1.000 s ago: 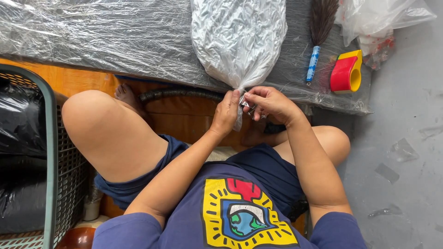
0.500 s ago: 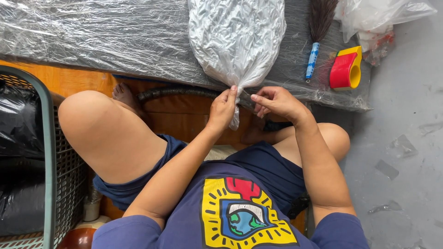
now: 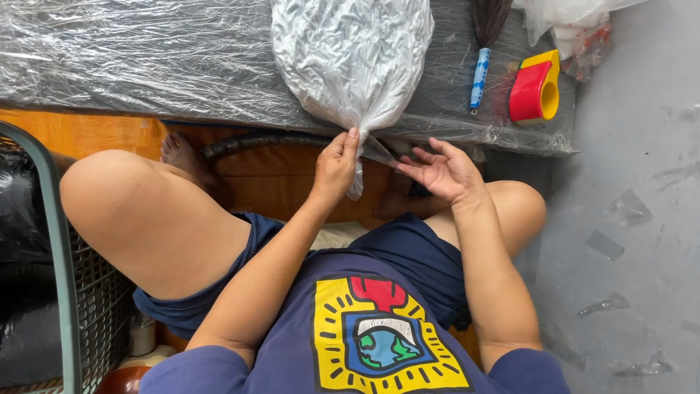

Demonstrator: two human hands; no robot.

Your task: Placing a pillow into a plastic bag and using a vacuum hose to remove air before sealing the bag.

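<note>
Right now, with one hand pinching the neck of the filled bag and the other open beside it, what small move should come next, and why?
Probably bring the right hand back onto the bag neck. The left hand alone has a grip on the gathered neck, the right one is open just beside it with a clear strip at its fingertips, and the loose tail hangs down unsecured.

The bag (image 3: 354, 55) is thin, crinkled, glossy clear plastic over something white. The counter (image 3: 146, 66) is wrapped in wrinkled, shiny plastic film. The tape dispenser (image 3: 534, 87) is smooth red and yellow plastic. The floor (image 3: 642, 146) looks matt grey concrete; the boards (image 3: 80, 131) look like polished orange wood.
</note>
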